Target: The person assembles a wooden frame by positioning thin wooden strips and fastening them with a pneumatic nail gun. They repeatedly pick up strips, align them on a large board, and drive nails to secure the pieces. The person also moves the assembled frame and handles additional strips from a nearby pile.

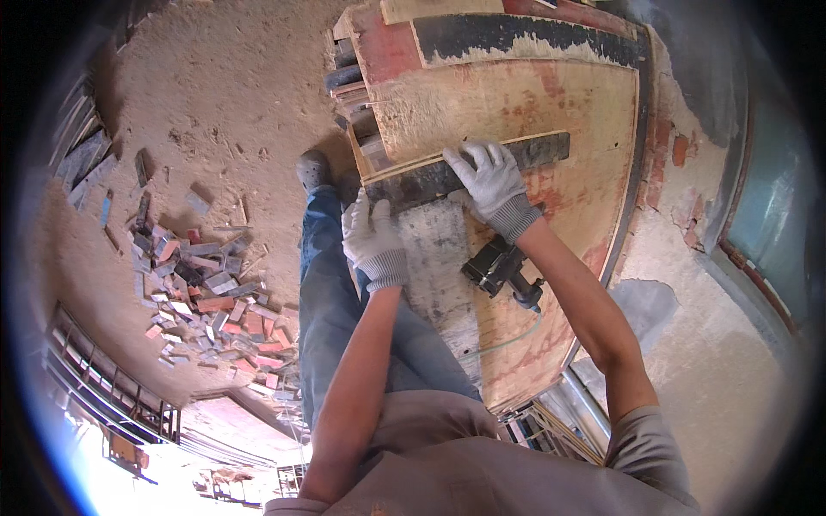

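A long dark-stained wooden board (422, 185) with a pale, bare edge lies across the plywood-topped bench in front of me. My right hand (497, 187), in a white knit glove, grips it right of its middle, with fingers over the far edge. At the board's left end, my left hand (375, 242), gloved alike, closes around the corner, its thumb toward the near side. Just below my right wrist, a black air nailer (503, 268) lies on the bench, partly hidden by my forearm. A thin green hose (516, 337) runs from it.
The bench's plywood top (551, 99) carries another dark-painted strip (525, 39) at the far side. Wood pieces are stacked under its left edge (366, 125). A heap of offcuts (215, 301) covers the dirt floor at left. A chipped plaster wall (680, 198) borders the bench at right.
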{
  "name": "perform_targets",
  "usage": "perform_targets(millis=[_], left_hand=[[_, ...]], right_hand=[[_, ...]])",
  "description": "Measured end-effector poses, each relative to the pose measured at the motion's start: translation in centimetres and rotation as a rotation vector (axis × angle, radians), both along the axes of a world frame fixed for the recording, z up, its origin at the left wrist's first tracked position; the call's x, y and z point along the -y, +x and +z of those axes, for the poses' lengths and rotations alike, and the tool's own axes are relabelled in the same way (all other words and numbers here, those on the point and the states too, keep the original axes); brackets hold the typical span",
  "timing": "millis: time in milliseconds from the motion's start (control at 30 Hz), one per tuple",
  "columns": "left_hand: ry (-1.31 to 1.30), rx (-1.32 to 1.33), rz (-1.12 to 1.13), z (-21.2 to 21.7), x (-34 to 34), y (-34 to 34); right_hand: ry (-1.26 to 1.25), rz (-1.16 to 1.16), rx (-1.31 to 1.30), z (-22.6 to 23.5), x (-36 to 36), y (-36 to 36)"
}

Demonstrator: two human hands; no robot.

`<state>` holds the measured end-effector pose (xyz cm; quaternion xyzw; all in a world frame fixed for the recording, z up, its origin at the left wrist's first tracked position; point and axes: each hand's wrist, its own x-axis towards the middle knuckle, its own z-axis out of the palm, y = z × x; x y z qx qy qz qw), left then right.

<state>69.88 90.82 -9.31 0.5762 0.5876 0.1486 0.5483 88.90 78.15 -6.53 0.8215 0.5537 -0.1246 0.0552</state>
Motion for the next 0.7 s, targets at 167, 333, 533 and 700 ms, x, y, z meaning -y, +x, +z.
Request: perform_targets(millis=[167, 333, 533, 700], left_hand=[[-0.007, -0.002, 0.023, 0.0, 0.0, 0.3], [0.001, -0.013, 0.031, -0.1, -0.1, 0.3], [0.067, -0.011, 0.021, -0.2, -0.2, 0.5], [0.021, 0.021, 0.087, 0.0, -0.4, 0.8]], right_hand=[[0.05, 0.002, -0.066, -0.1, -0.5, 0.2], [-0.11, -0.027, -0.171, 0.3, -1.8, 0.4], [-0.156, -0.024, -0.215, 1.1, -2.5, 0.6], [-0.166, -0.016, -0.206, 0.8, -3.2, 0.8]])
